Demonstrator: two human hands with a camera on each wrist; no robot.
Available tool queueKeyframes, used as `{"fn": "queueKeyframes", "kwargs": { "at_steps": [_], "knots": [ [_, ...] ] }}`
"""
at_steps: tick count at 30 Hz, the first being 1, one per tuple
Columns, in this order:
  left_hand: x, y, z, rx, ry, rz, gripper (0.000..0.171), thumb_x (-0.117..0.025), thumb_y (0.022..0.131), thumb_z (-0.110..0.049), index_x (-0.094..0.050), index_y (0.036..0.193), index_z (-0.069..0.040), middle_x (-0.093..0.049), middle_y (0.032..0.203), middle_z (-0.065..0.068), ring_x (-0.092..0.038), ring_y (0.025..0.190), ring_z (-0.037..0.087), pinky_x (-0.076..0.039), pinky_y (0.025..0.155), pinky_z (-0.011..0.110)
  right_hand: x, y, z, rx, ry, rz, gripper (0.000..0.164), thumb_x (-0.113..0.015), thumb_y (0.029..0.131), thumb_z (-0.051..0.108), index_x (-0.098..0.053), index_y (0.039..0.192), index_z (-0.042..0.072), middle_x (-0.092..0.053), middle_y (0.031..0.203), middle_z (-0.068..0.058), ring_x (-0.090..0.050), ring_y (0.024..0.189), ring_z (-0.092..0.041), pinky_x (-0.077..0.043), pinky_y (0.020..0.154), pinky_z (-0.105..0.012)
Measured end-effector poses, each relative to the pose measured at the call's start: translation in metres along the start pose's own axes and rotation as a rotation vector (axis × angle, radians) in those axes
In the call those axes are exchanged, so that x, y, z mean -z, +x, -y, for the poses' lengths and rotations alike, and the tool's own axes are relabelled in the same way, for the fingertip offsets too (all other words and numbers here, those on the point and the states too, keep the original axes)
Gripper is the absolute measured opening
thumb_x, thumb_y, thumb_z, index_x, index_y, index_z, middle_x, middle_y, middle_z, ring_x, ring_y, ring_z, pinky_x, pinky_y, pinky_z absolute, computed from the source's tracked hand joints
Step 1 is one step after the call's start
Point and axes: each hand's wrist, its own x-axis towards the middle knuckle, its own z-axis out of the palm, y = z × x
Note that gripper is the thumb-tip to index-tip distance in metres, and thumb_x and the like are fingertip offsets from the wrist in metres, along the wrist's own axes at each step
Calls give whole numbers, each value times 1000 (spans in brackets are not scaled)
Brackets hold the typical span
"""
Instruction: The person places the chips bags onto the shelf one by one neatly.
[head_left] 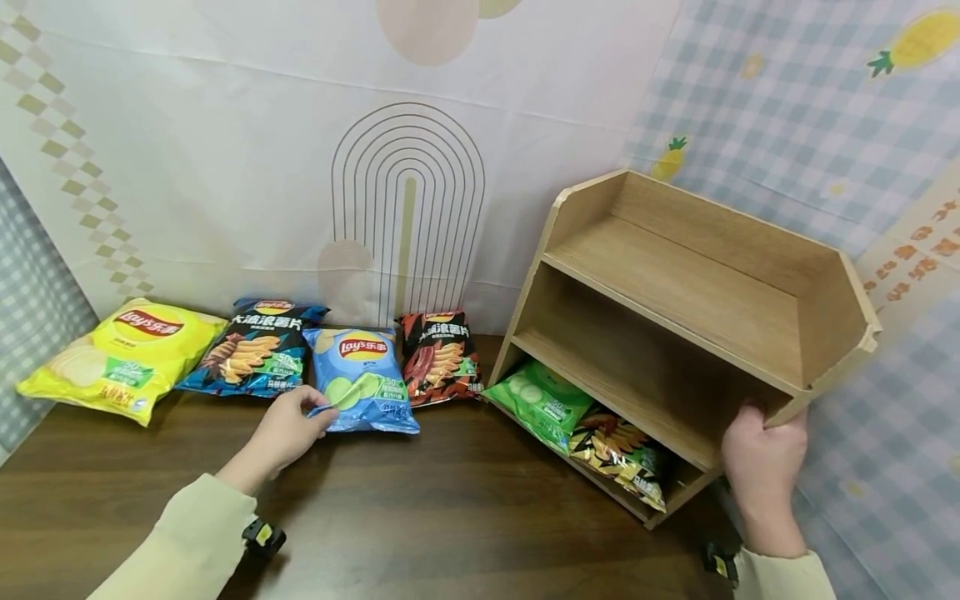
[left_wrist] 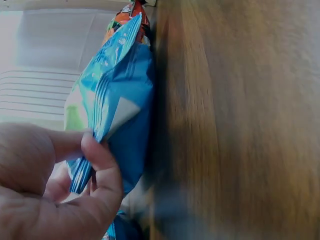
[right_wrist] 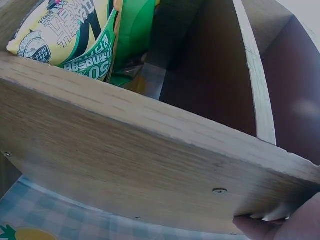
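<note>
My left hand pinches the bottom sealed edge of a light blue bag of potato chips, thumb against fingertips. In the left wrist view the thumb and forefinger close on the crimped seam of that blue bag. My right hand grips the right side panel of a wooden shelf, thumb at its front edge. Only the thumb and part of that hand show in the right wrist view, against the panel; its other fingers are mostly hidden.
Left of the blue bag lie a dark blue chip bag and a yellow one; a red-and-black bag lies to its right. The shelf's lowest compartment holds a green bag and a black-and-yellow bag. Cloth hangs behind the table.
</note>
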Motion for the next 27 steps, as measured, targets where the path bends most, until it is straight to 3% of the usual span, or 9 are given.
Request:
{"fn": "queueKeyframes", "kwargs": {
  "at_steps": [10, 15, 18, 20, 25, 27],
  "knots": [
    [31, -25, 10, 116, -70, 222, 38, -72, 89, -30, -54, 103, 0, -54, 98, 13, -58, 80, 21, -56, 71, 35, 2, 1, 3, -1, -1, -4, 45, -45, 91, 11, -50, 136, 9, -58, 124, -23, -50, 109, -31, -38, 99, -36],
    [43, -27, 14, 180, -34, 278, 67, -68, 87, -49, -46, 115, 8, -55, 103, 22, -61, 84, 24, -57, 71, 37, 2, 2, 2, 4, 20, -10, 45, -44, 91, 10, -50, 136, 12, -57, 125, -21, -50, 110, -26, -37, 98, -29],
    [42, -25, 12, 209, -59, 305, 95, -61, 86, -62, -30, 131, 16, -45, 122, 37, -60, 99, 34, -57, 73, 41, 2, 2, 2, 6, 22, -9, 45, -44, 91, 9, -51, 135, 9, -57, 124, -21, -50, 109, -26, -38, 97, -29],
    [39, -22, 10, 217, -18, 307, 109, -54, 84, -70, -21, 137, 19, -36, 132, 42, -53, 111, 42, -54, 81, 47, 1, 2, 1, 3, 14, -6, 45, -44, 90, 9, -51, 134, 6, -57, 123, -22, -50, 109, -28, -38, 98, -32],
    [32, -12, 2, 228, 151, 280, 117, -41, 81, -81, -28, 136, 21, -40, 133, 39, -47, 114, 44, -44, 90, 57, 0, 1, 1, -15, -7, 4, 44, -44, 91, 10, -50, 134, 3, -58, 122, -23, -50, 108, -32, -38, 97, -40],
    [29, -9, 0, 233, 153, 274, 116, -40, 82, -81, -30, 135, 21, -42, 131, 38, -49, 110, 40, -45, 88, 55, 0, 0, 1, -18, -12, 7, 44, -44, 91, 11, -50, 134, 3, -58, 122, -23, -50, 107, -33, -38, 96, -41]
  ]
}}
